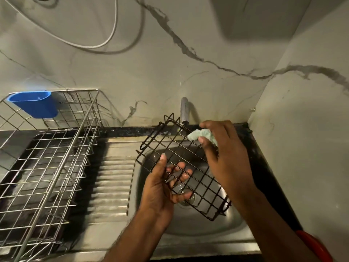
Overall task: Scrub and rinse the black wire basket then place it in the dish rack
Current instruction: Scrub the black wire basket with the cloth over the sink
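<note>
Basket [181, 163]: black coated wire, square grid, rectangular with low sides, held tilted over the sink [188, 225]. Sink: stainless steel, rounded bowl, ribbed drainboard at its left; drain [186, 199] visible through the grid.

Left hand [162, 188]: grips the basket's near-left edge, thumb on top, fingers curled under the wires.

Right hand [224, 154]: pinches a crumpled pale green cloth [198, 136] against the basket's far-right end. Hands apart, both on the basket.

Tap [184, 110]: grey metal, curved, behind the basket.

Rack [47, 157]: bright steel wire, left of the sink; no dishes seen in it. A blue plastic cup [35, 104] hangs on its rear rim; contents cannot be told.

Wall: pale marble-patterned, grey veins.
</note>
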Demonstrator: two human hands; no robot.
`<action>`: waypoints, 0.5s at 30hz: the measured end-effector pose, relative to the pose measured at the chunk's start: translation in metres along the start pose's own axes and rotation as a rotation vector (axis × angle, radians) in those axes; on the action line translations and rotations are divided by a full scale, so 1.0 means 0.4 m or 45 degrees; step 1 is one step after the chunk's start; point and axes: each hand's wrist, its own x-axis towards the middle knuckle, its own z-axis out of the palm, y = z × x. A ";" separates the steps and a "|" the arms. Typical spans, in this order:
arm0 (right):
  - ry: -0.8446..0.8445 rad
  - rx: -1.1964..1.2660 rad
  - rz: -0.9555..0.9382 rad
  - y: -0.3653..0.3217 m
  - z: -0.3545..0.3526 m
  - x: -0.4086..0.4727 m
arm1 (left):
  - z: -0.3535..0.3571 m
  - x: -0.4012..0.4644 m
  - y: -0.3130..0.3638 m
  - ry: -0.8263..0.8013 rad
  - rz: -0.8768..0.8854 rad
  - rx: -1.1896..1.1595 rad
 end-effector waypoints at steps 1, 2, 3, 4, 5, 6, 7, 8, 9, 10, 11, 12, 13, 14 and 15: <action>0.010 0.010 -0.026 -0.001 0.004 0.005 | 0.006 -0.005 -0.001 -0.008 0.017 0.043; 0.005 0.016 -0.039 -0.002 0.009 0.008 | 0.012 -0.010 -0.001 -0.022 0.042 0.087; -0.008 -0.012 -0.058 -0.004 0.014 0.005 | 0.018 -0.015 0.000 -0.032 0.078 0.120; -0.023 -0.069 -0.080 -0.009 0.020 -0.001 | 0.023 -0.021 0.003 -0.040 0.106 0.148; -0.038 -0.124 -0.096 -0.015 0.025 -0.011 | 0.027 -0.026 0.006 -0.037 0.127 0.172; -0.063 -0.143 -0.097 -0.020 0.028 -0.026 | 0.030 -0.030 0.011 -0.018 0.142 0.189; -0.104 -0.136 -0.084 -0.025 0.030 -0.045 | 0.033 -0.031 0.018 0.005 0.147 0.200; -0.161 -0.123 -0.075 -0.029 0.031 -0.066 | 0.033 -0.031 0.022 0.025 0.142 0.214; -0.224 -0.119 -0.086 -0.031 0.031 -0.087 | 0.032 -0.031 0.025 0.037 0.139 0.221; -0.281 -0.111 -0.110 -0.029 0.032 -0.104 | 0.030 -0.031 0.028 0.047 0.148 0.221; -0.323 -0.086 -0.130 -0.026 0.030 -0.115 | 0.028 -0.032 0.030 0.051 0.161 0.223; -0.345 -0.041 -0.122 -0.021 0.024 -0.118 | 0.029 -0.034 0.030 0.057 0.165 0.230; -0.346 0.006 -0.103 -0.017 0.016 -0.113 | 0.031 -0.037 0.031 0.065 0.167 0.241; -0.324 0.025 -0.104 -0.014 0.007 -0.101 | 0.032 -0.039 0.033 0.070 0.171 0.254; -0.279 0.009 -0.131 -0.008 -0.004 -0.086 | 0.035 -0.041 0.032 0.066 0.170 0.269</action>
